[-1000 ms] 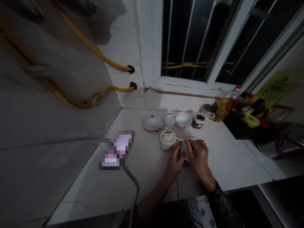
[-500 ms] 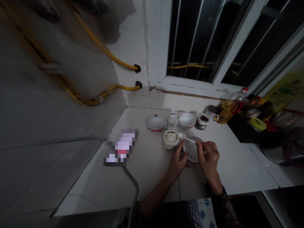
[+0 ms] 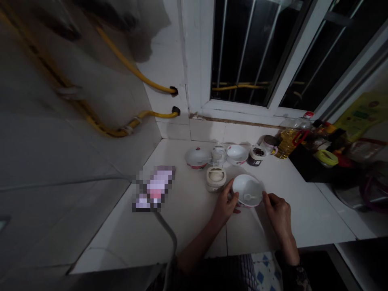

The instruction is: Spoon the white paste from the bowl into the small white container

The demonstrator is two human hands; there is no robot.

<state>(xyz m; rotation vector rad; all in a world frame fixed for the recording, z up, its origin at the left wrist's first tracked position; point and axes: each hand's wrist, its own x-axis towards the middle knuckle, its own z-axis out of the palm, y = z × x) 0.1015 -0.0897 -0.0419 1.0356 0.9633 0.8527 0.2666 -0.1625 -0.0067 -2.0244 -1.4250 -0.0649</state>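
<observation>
My left hand (image 3: 226, 205) grips the left side of a white bowl (image 3: 245, 186), tilted a little above the counter. My right hand (image 3: 277, 208) is closed at the bowl's right rim, pinching the handle of a small white spoon (image 3: 249, 197) whose scoop end is down inside the bowl. What lies in the bowl is too dim to make out. Just left of the bowl stands an uncovered jar (image 3: 216, 177) of white grainy stuff. Its clear lid (image 3: 218, 153) appears tipped back behind it.
Two more bowls, one at the left (image 3: 197, 157) and one at the back (image 3: 237, 154), stand by the wall. A dark-filled jar (image 3: 256, 155), a mug (image 3: 269, 144) and an oil bottle (image 3: 289, 141) are farther right. A pixelated phone (image 3: 157, 188) with a cable lies left.
My right hand has moved right and down, bringing the spoon from beside the jar into the bowl. The bowl's inside now faces me more, still held in my left hand.
</observation>
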